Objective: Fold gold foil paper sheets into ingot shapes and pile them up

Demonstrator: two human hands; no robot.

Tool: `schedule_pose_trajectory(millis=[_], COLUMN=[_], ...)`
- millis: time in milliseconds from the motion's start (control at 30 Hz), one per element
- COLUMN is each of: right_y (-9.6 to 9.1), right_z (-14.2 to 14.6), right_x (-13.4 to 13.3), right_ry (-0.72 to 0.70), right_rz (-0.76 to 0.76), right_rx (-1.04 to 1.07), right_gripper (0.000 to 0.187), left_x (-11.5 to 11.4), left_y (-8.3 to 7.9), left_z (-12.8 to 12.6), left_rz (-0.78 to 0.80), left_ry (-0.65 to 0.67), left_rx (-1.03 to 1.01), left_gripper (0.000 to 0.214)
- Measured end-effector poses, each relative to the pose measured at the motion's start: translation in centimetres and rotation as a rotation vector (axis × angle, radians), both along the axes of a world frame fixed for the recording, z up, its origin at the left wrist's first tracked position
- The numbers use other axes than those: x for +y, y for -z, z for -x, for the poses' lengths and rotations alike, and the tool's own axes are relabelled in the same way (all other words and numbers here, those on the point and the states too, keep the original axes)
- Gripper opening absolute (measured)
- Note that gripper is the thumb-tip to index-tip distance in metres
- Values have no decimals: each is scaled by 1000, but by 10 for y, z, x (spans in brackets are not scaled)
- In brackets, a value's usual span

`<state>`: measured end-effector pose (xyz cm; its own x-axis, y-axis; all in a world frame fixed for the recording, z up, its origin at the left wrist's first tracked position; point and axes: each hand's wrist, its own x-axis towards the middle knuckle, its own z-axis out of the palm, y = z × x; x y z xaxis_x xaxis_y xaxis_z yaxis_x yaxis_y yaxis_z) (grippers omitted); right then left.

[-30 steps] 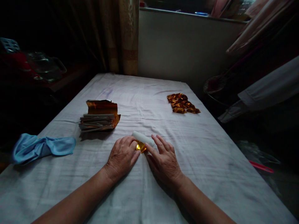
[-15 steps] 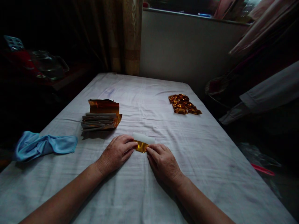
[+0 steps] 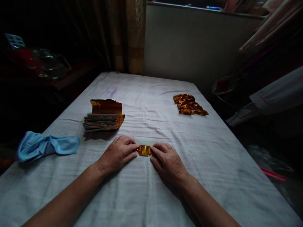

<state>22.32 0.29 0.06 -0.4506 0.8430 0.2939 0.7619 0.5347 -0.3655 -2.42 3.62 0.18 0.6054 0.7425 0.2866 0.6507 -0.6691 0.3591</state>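
Observation:
A small piece of gold foil paper, folded into a strip with slanted corners, lies on the cloth-covered surface in front of me. My left hand pinches its left end between thumb and fingers. At the right end, the fingers of my right hand are closed on the same piece. Beyond the left hand is a stack of folded foil sheets, grey on one side and gold on the other. Several shiny folded gold pieces sit in a group toward the far right.
A light blue cloth lies crumpled at the left edge of the white sheet. A glass jug stands on a dark side table. Curtains hang behind, and a pink-red object is off the right edge.
The pale flap that stood behind the gold strip no longer shows above it, and the strip looks narrower and flatter. Both hands keep their hold; the view has shifted slightly.

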Motion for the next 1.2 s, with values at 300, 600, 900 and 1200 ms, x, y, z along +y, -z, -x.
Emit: schedule_pose_trajectory(millis=[300,600,900,1200], right_y=[0,6,10,3], right_z=[-6,-4,-4,6], right_x=[22,19,19,30], right_ry=[-133,-116,-47,149], right_rz=[-97,-183,-112,125], right_rx=[-201,-89,11,-79], right_gripper=[16,18,18,15], left_x=[7,6,1,-2], left_y=[-4,4,3,1], left_z=[-3,-8,-9,-17], left_rz=[-256,-324,-157,-60], left_ry=[48,7,-1,-185], left_rx=[122,71,17,-19], left_gripper=[23,27,23,18])
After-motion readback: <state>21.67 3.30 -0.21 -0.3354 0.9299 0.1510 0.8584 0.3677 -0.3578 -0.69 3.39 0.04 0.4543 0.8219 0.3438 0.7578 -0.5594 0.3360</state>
